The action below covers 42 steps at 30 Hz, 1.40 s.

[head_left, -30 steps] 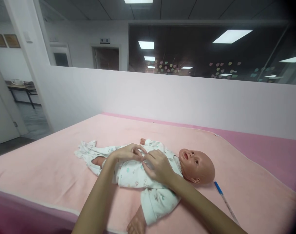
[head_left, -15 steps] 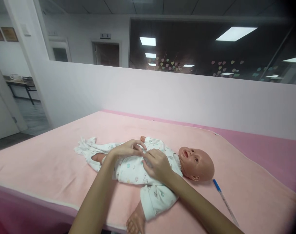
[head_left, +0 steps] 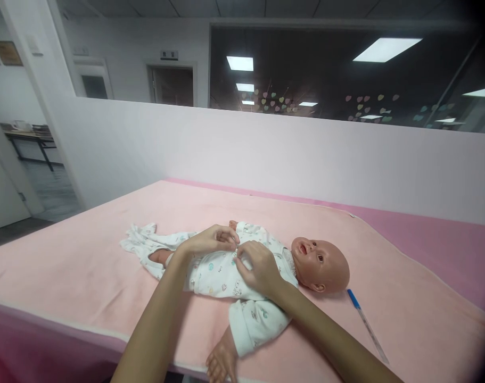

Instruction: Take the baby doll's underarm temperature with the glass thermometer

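A bald baby doll (head_left: 325,263) lies on its back with its head to the right. It wears a white baby shirt (head_left: 216,282) with small coloured prints. White printed trousers (head_left: 140,242) trail off at the left, with part of a leg bare. Over the doll's belly, my left hand (head_left: 212,240) has its fingers bent and pinched on the shirt front. Facing it, my right hand (head_left: 260,266) curls its thumb and fingers at the same spot. A small bit of white shows between the fingertips; its exact shape is too small to make out.
A pen with a blue cap (head_left: 366,322) lies beside the doll's head. Under everything is a pink padded cover (head_left: 86,255) with its edge near me. Behind it rises a low white partition (head_left: 266,151). A doorway with a side table (head_left: 30,135) is at the far left.
My fingertips have drawn closer together on the shirt front, the left fingers reaching slightly toward the right hand. The whole view has shifted slightly; the doll and pen lie as before.
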Motion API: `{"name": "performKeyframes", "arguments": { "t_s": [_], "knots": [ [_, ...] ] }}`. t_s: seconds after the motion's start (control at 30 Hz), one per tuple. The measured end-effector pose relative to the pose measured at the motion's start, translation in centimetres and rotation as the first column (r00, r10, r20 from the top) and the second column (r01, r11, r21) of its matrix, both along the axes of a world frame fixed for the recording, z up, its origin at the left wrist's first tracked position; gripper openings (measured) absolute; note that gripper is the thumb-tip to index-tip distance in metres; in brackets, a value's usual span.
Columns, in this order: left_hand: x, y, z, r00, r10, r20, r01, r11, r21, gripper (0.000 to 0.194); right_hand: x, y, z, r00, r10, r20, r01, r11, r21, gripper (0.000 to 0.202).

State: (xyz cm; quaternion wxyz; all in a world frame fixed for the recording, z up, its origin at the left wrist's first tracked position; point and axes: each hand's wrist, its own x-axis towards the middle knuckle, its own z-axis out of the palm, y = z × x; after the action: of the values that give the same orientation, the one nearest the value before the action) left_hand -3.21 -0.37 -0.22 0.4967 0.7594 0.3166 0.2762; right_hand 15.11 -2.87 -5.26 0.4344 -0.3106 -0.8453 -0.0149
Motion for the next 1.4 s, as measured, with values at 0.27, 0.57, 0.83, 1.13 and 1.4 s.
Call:
{"name": "performKeyframes", "arguments": {
  "t_s": [0.27, 0.57, 0.83, 1.13, 1.4],
  "knots": [
    [0.0, 0.1, 0.0, 0.999, 0.033, -0.016, -0.032, 0.998, 0.047, 0.018, 0.1, -0.1, 0.2, 0.999, 0.037, -0.034, -0.039, 0.998, -0.042, 0.005],
    [0.2, 0.0, 0.2, 0.998, 0.054, -0.014, -0.053, 0.998, 0.044, 0.018, 0.1, -0.1, 0.3, 0.999, 0.021, -0.032, -0.022, 0.999, -0.033, 0.01],
    [0.4, -0.2, 0.3, 0.999, 0.039, -0.014, -0.039, 0.999, 0.022, 0.021, 0.1, -0.1, 0.1, 0.993, -0.04, -0.111, 0.038, 0.999, -0.02, 0.007],
    [0.8, -0.1, 0.2, 0.998, 0.047, -0.031, -0.047, 0.999, -0.019, 0.029, 0.1, -0.9, 0.7, 0.993, 0.01, 0.12, -0.039, 0.969, 0.245, 0.018],
    [3.4, 0.3, -1.4, 0.879, 0.383, -0.284, -0.283, 0.898, 0.336, 0.031, 9.7, -8.1, 0.8, 0.907, -0.42, -0.024, 0.415, 0.887, 0.204, 0.023]
  ]
}}
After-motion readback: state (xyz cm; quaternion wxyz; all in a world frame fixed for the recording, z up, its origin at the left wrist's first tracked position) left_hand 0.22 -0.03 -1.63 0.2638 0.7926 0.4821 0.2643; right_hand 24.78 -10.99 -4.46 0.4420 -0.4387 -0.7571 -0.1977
